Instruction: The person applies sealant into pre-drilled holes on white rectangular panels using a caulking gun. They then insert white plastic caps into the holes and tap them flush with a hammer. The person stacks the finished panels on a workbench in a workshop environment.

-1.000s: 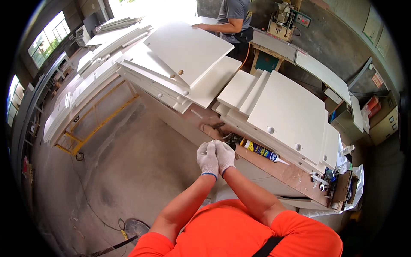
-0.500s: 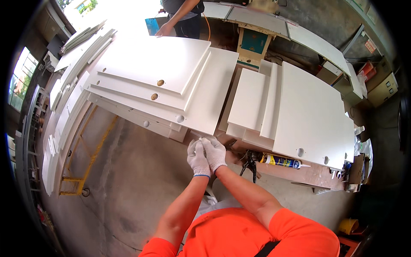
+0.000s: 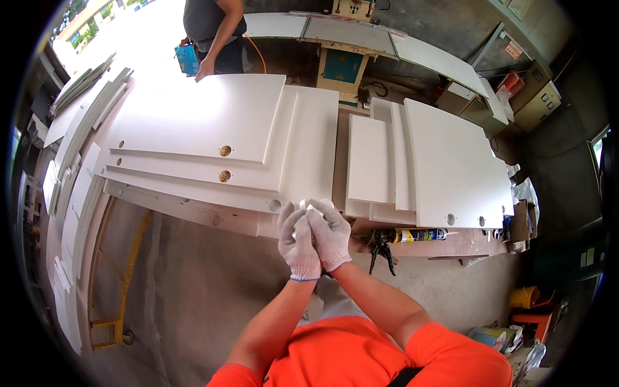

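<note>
My left hand [image 3: 300, 251] and my right hand [image 3: 331, 237], both in white knit gloves, are held together in front of me at the near edge of the panels. Their fingers are closed around a small white piece [image 3: 303, 204], of which only a bit shows at the fingertips; its kind cannot be made out. Just beyond the hands lies a stack of white panels [image 3: 193, 116] with round holes along the near edge. To the right of my hands a caulking gun [image 3: 382, 249] rests on the bench edge, loaded with a yellow and blue sealant tube [image 3: 419, 235].
More white panels [image 3: 451, 161] are stacked at right, with narrower boards [image 3: 371, 158] beside them. A co-worker [image 3: 216, 32] stands at the far left with a hand at the stack's far edge. A yellow trolley frame [image 3: 122, 284] stands at left, a yellow bucket [image 3: 524, 297] at lower right.
The view has swung right, so the panels and co-worker sit further left. My hands, still together, appear larger and nearer to the head, and the small white piece shows more plainly.
</note>
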The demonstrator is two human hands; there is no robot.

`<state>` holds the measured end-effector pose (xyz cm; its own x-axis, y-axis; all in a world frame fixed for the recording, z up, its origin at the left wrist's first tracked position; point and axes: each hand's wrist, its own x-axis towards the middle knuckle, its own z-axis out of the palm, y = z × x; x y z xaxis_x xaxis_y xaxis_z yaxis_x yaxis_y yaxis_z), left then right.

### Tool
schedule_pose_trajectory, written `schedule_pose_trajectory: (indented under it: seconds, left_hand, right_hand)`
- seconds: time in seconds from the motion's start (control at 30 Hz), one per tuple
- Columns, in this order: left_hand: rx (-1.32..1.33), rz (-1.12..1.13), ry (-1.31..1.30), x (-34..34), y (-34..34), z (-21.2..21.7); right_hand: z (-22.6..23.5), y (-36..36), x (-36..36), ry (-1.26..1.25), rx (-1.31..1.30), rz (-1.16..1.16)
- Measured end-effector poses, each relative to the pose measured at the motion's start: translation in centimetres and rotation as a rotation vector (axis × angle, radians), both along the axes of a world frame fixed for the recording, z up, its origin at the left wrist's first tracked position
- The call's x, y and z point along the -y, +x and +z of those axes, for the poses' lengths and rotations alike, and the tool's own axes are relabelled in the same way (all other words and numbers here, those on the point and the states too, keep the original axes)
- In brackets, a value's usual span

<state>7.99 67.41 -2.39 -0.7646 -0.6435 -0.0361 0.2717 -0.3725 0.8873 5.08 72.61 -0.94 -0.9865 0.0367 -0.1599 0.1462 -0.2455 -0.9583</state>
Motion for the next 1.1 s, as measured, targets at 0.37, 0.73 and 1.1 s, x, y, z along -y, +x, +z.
schedule_pose_trajectory:
  seconds: [0.37, 0.73, 1.1]
  left_hand:
    - [-0.079, -0.006, -0.316, 2.9, -12.7, -4.2]
    - [0.012, 0.143, -0.756, 3.9, -12.4, -4.6]
    - [0.025, 0.144, -0.956, 4.4, -12.5, -3.8]
  right_hand:
    - [-4.7, -12.5, 1.7, 0.084, -0.351, -0.076]
    - [-5.4, -13.3, 1.0, 0.483, -0.494, -0.131]
    - [-3.8, -14.9, 0.1, 0.839, -0.709, -0.066]
